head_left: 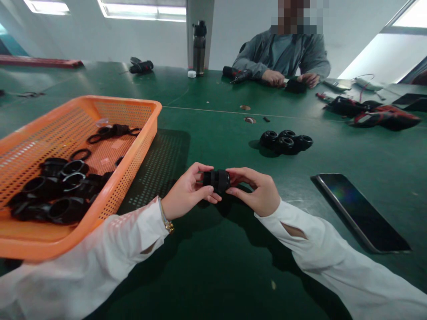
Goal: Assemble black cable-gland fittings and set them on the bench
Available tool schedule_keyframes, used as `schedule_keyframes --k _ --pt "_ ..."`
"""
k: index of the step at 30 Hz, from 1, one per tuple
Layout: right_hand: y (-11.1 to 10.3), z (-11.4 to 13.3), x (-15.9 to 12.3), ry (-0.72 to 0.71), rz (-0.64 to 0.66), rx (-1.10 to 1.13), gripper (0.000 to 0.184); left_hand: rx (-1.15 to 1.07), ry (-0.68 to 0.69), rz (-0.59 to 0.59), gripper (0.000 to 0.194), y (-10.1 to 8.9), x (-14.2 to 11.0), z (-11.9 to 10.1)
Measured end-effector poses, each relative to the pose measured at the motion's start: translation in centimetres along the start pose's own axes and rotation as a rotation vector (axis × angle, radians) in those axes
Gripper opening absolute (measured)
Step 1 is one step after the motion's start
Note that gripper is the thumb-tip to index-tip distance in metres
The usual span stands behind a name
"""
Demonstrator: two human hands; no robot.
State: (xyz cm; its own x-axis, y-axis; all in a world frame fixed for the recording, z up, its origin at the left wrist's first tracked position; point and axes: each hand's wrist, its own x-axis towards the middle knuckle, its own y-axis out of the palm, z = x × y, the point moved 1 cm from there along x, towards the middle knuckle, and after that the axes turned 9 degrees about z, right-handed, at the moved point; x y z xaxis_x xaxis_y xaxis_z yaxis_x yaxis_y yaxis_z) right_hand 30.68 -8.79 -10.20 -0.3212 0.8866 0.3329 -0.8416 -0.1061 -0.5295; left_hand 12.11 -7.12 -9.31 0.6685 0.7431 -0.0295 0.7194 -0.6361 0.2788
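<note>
Between my two hands, just above the green table, is a short black ribbed cylindrical fitting, lying sideways. My left hand is closed round its left end, thumb in front and fingers behind and below. At its right end, my right hand pinches it with thumb and fingertips. The fitting's inner parts are hidden by my fingers. To the left, an orange perforated basket holds several black tubular fittings and thin black rings. Beyond my right hand, several black round fittings sit clustered on the table.
A smartphone lies right of my right hand. Across the table a person holds a dark object, with a power drill beside them. A bottle stands at the back; a black and red bag-like item lies far right.
</note>
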Motion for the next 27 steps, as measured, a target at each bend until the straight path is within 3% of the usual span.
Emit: schedule_keyframes --k 27 --pt "-0.14 0.05 -0.06 -0.015 0.016 -0.033 0.030 -0.005 0.011 0.003 0.034 -0.02 -0.02 0.11"
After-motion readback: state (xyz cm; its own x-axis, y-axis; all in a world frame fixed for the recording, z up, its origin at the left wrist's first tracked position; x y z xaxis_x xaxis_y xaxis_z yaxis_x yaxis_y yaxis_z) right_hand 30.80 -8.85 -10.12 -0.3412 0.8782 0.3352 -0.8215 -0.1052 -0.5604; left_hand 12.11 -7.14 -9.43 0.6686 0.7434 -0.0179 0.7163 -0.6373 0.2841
